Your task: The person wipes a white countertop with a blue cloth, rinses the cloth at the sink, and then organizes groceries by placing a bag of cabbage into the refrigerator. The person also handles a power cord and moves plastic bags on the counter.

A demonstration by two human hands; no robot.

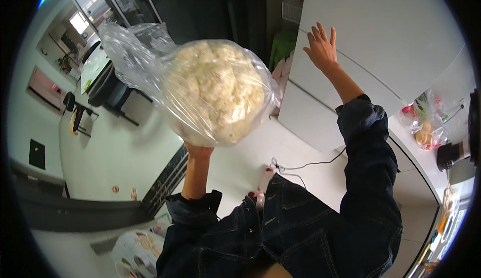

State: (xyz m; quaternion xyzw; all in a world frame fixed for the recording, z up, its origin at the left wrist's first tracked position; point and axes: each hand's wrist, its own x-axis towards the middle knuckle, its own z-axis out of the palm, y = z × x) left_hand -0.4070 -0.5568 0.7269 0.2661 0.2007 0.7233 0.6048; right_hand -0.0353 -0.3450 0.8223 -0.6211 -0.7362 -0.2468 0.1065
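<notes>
A cauliflower head (218, 86) in a clear plastic bag (131, 56) is held up in front of me. My left hand (199, 149) supports it from below; the bag hides most of the fingers. The loose end of the bag trails off to the upper left. My right hand (321, 49), empty with its fingers spread, is at the white door panels of a tall cabinet or refrigerator (375, 26), near the seam between two panels. Whether it touches the surface I cannot tell.
A cable (312, 163) lies across the pale floor. Bagged produce (424, 131) and a dark appliance (449, 156) stand on the counter at the right. At the left are a table (94, 71) and dark chairs (112, 94). A dark sliding door (195, 11) is at the top.
</notes>
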